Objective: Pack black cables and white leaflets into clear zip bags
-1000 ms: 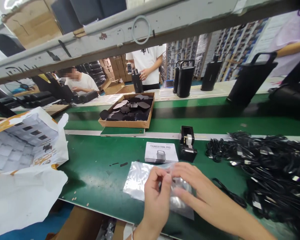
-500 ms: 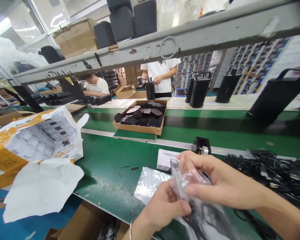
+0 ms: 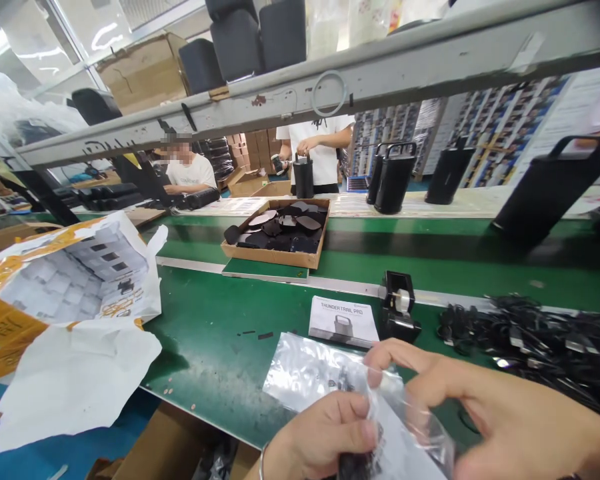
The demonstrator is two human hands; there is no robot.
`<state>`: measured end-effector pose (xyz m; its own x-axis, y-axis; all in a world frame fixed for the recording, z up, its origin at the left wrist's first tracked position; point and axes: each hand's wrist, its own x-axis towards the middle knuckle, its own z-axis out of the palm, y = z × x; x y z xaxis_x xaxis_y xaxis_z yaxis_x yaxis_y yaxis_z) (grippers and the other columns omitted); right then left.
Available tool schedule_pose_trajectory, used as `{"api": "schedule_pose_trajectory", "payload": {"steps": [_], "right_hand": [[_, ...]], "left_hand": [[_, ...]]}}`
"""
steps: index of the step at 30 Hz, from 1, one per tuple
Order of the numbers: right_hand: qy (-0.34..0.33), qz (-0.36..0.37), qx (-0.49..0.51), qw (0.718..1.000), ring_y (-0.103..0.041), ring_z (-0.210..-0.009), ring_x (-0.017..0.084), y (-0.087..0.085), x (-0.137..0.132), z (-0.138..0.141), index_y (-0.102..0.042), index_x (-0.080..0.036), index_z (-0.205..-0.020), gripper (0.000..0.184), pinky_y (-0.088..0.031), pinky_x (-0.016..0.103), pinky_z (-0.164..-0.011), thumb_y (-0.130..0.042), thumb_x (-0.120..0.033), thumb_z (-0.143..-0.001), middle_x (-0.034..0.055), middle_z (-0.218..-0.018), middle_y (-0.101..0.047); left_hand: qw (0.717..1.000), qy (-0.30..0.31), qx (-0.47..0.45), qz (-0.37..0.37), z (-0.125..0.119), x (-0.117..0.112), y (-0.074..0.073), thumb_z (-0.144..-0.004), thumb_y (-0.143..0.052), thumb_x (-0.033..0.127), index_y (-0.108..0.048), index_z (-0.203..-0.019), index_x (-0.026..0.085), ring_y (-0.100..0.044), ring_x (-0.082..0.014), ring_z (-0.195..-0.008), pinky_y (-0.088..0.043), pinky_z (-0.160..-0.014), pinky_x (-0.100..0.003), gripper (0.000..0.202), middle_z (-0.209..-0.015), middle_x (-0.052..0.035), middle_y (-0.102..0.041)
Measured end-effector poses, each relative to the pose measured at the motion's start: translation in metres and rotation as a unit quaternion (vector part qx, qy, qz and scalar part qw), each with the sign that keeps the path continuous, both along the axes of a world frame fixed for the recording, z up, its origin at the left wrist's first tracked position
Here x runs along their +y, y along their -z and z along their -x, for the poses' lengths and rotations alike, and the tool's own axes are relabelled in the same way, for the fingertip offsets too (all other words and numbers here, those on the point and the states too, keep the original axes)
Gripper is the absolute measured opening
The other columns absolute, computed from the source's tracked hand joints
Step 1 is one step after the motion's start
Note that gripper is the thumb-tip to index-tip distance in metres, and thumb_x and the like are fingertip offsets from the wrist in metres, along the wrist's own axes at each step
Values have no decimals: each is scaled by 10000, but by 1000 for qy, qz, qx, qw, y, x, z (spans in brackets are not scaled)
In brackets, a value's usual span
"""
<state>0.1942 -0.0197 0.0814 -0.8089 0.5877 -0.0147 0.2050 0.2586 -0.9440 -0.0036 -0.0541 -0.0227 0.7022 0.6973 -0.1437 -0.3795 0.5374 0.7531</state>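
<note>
At the front of the bench I hold a clear plastic bag [image 3: 425,427] with a white paper and a dark item, perhaps a cable, in or behind it. My left hand [image 3: 330,430] is closed, its thumb and fingers pinching the bag and the dark item. My right hand [image 3: 460,400] curls over the bag's right side, index finger at the top edge; some of its fingers are hidden behind the film. Under and beyond the hands lie flat clear bags [image 3: 297,370]. A white booklet stack [image 3: 343,320] printed "THUNDERTRAIL PRO" lies just behind them.
A black tape dispenser [image 3: 399,307] stands beside the booklets. Tangled black cables [image 3: 525,340] lie at right. A cardboard tray [image 3: 275,258] of black pieces sits further back, near black speakers [image 3: 395,180]. At left is an open carton [image 3: 10,327]. A shelf beam [image 3: 280,93] crosses above; two people work beyond.
My right hand has moved right and down, opening a gap from the left hand, with the bag spread between them. The booklets and tape dispenser are now uncovered.
</note>
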Motion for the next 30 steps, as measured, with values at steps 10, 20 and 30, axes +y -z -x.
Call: {"api": "schedule_pose_trajectory", "payload": {"steps": [10, 20, 30], "right_hand": [[42, -75, -130, 988, -575, -873, 198, 19, -2, -27, -651, -282, -843, 229, -407, 404, -943, -722, -152, -669, -39, -762, -540], [57, -35, -25, 997, -379, -1273, 323, 38, -20, -27, -636, -231, -635, 138, -393, 424, -953, -735, -138, -610, 31, -1311, -479], [251, -41, -32, 967, -535, -1076, 288, 62, -18, -48, -553, -262, -829, 226, -471, 387, -871, -676, -417, -720, 54, -1052, -602]], "left_hand": [[983, -103, 138, -61, -2, 5, 8, -642, -728, 584, -595, -684, 128, -394, -66, -532, -305, -543, -186, 477, -595, 33, -491], [989, -50, 132, -36, -8, -2, 21, -649, -729, 576, -597, -824, 129, -408, -76, -565, -302, -569, -200, 498, -663, 21, -507], [956, -185, 214, -73, -12, -1, 16, -721, -660, 577, -561, -751, 152, -443, -100, -596, -344, -600, -207, 437, -652, 28, -502]]}}
